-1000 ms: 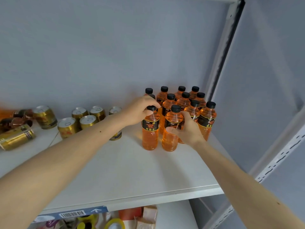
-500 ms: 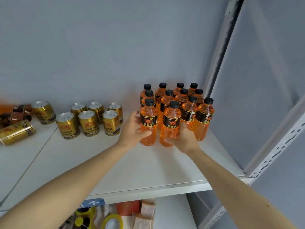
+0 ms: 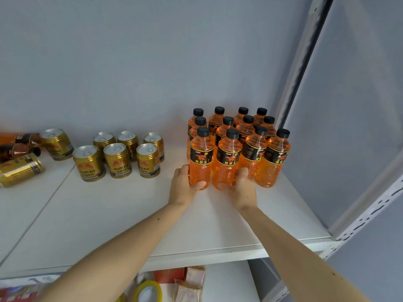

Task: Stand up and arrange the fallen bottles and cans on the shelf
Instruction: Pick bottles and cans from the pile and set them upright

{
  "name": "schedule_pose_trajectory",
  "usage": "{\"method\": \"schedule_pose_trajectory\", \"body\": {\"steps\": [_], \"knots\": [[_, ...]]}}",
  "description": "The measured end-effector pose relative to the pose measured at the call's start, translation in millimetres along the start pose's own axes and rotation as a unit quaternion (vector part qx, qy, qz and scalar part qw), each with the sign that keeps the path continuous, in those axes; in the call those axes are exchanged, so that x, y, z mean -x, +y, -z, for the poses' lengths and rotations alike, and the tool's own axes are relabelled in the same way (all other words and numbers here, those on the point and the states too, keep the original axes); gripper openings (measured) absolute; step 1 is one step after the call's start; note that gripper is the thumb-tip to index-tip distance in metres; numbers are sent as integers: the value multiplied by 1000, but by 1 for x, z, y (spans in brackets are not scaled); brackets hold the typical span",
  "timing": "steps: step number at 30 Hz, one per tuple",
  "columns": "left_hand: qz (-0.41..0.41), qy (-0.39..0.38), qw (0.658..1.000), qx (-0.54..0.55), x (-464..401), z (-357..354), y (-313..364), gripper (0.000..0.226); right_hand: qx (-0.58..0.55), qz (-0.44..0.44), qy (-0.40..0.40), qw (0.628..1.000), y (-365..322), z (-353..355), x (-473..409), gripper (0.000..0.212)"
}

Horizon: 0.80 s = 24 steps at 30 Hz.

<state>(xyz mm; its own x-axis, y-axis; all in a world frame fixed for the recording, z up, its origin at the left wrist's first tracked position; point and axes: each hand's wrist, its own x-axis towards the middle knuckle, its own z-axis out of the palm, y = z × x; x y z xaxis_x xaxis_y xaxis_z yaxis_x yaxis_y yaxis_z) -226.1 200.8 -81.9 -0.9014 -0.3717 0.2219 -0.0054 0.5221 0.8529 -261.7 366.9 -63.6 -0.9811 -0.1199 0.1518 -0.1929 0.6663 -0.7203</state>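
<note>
Several orange bottles with black caps stand upright in rows at the right back of the white shelf (image 3: 130,214). My left hand (image 3: 183,187) wraps the base of the front-left bottle (image 3: 200,158). My right hand (image 3: 242,188) cups the base of the bottle beside it (image 3: 229,162). Several gold cans (image 3: 117,160) stand upright left of the bottles. At the far left a gold can (image 3: 20,170) and two dark bottles (image 3: 17,149) lie on their sides, beside another gold can (image 3: 57,143) that stands tilted.
A grey wall closes the back. A metal upright (image 3: 305,62) and a slotted post (image 3: 370,210) frame the right side. Below the shelf edge lie packets (image 3: 192,284) and a roll of tape (image 3: 148,292).
Both hands dropped from the caps and upper bodies of the two front bottles to their bases. The bottles now sit tighter against the rows behind.
</note>
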Motion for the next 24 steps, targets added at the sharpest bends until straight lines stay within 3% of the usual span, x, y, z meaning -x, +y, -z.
{"method": "schedule_pose_trajectory", "body": {"steps": [6, 10, 13, 24], "knots": [[28, 4, 999, -25, -2, 0, 1, 75, -5, 6, 38, 999, -1, -9, 5, 53], [30, 4, 999, -20, 4, 10, -6, 69, 7, 18, 113, 993, -6, -16, 17, 63], [20, 2, 1000, -21, 12, 25, -10, 65, 20, 44, 154, 987, -18, -25, 27, 53], [-16, 34, 997, -67, 64, 184, -60, 51, -3, 65, 115, 991, -126, -114, 98, 39]]}}
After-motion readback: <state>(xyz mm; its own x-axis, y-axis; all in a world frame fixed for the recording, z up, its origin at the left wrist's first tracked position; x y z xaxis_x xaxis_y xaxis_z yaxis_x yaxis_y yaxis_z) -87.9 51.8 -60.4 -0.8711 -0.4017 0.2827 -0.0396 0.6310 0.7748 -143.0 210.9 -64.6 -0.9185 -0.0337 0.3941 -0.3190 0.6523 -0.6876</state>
